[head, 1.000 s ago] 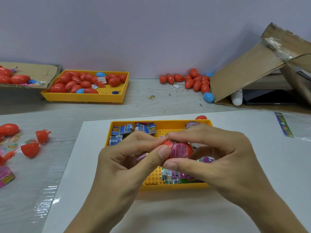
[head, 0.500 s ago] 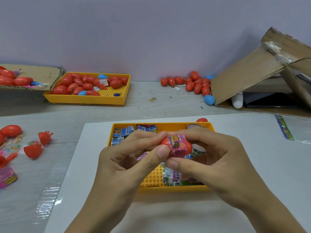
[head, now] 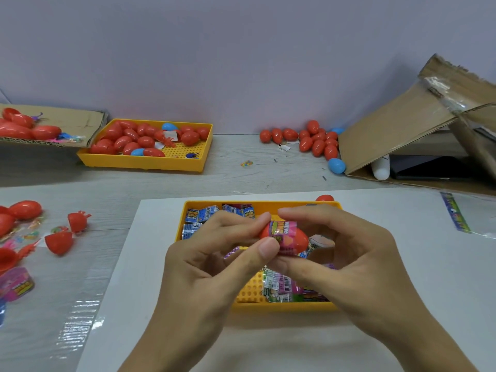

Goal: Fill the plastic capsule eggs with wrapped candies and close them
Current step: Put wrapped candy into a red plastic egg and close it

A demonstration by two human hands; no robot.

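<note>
1. While both hands hover above the yellow plastic tray of wrapped candies (head: 268,306) on the counter, the red plastic capsule egg (head: 284,236), banded by a pink printed wrapper, sits between them.
2. The left hand (head: 212,267) has a narrow thumb-and-finger grip on the egg's left end; the right hand (head: 346,256) pinches the right end.
3. It looks light, stiff and glossy, so probably slippery.
4. Best held at the two domed ends, pressing inward along its length.
</note>
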